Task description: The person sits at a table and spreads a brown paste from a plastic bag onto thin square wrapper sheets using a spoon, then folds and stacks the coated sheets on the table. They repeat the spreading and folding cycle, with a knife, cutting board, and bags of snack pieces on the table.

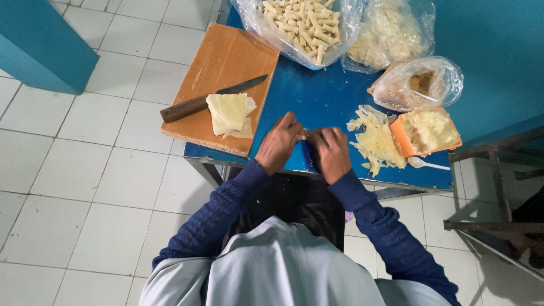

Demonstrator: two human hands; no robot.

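My left hand [280,143] and my right hand [331,152] meet over the near edge of the blue table [317,96]. Both press their fingers on a small pale wrapper roll [306,135] lying between them. A stack of square pale wrappers [228,113] lies on the wooden cutting board [221,73] to the left of my hands. A knife [204,102] with a dark wooden handle lies across the board, its blade partly under the stack.
A clear bag of finished rolls [300,25] sits at the table's far edge, a second bag [391,34] beside it. A bag with brown powder [419,85], an orange tub of filling [428,131], a white spoon [426,165] and wrapper scraps [377,139] lie right. A metal frame [493,187] stands further right.
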